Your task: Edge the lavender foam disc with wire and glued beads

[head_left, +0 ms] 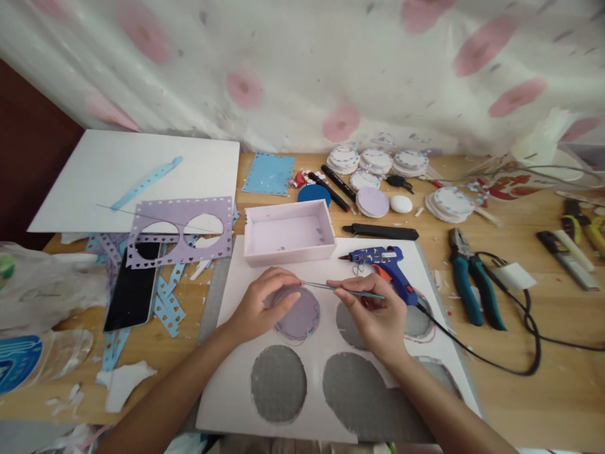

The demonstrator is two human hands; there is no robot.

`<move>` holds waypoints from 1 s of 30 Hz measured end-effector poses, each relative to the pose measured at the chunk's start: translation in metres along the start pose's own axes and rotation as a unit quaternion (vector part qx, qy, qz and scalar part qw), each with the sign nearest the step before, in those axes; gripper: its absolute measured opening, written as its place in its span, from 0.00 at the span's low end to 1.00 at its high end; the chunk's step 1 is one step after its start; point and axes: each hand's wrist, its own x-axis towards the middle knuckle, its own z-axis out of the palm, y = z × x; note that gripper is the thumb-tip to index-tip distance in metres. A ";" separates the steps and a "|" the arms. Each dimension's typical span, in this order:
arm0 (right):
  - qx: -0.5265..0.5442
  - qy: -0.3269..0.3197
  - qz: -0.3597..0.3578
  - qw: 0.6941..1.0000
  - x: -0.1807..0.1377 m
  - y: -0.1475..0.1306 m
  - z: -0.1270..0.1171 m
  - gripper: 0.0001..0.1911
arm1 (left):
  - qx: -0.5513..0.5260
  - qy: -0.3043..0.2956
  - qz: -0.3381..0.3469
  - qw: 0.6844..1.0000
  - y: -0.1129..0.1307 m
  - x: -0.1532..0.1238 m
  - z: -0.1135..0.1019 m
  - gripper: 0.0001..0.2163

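The wooden surface (pixel 543 403) carries a grey cutting mat (pixel 278 384) at six o'clock, teal-handled pliers (pixel 462 284) at three and a blue sheet (pixel 268 173) at eleven.

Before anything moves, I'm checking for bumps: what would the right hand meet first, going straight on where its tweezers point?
Most likely the left hand: the tweezers in the right hand point toward it, their tips close by, though depth is unclear.

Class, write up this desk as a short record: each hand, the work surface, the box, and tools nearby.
Left hand: at the purple disc; grip unclear
Right hand: holds a slim tweezers-like tool, tip toward the left hand
Work surface: white sheet with round cutouts, grey mat beneath
Box: pale, open-topped, beyond the hands
Tools nearby: blue glue gun, teal-handled pliers
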 end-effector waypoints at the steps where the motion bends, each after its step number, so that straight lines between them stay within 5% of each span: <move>1: 0.003 -0.005 -0.001 1.000 0.000 0.000 0.001 0.07 | -0.001 0.005 -0.006 1.000 -0.001 0.000 0.001 0.07; 30: 0.014 -0.017 0.019 1.000 -0.004 -0.002 0.003 0.07 | -0.012 0.013 -0.001 1.000 -0.003 0.001 0.005 0.05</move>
